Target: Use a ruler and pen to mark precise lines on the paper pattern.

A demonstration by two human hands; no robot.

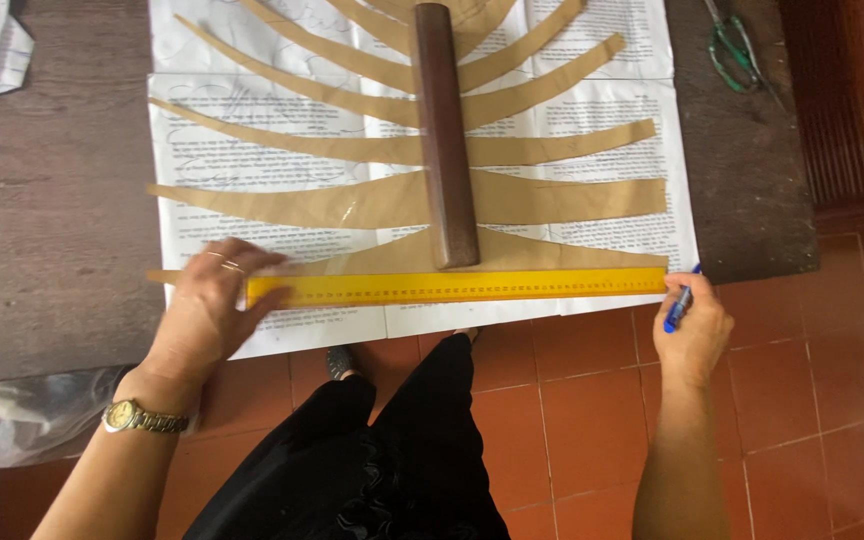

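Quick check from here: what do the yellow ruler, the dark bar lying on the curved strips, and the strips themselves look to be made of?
Yellow ruler: looks like painted metal or plastic; smooth, thin, stiff, can't tell which. Dark bar: probably polished wood, glossy brown with a soft highlight along it. Curved strips: brown kraft-type paper, matte, flat, thin edges, lying on printed paper sheets.

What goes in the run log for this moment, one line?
left hand: pressing yellow ruler flat | right hand: holding blue pen at ruler's right end | ruler: across brown paper strips | dark wooden bar: lying on strips
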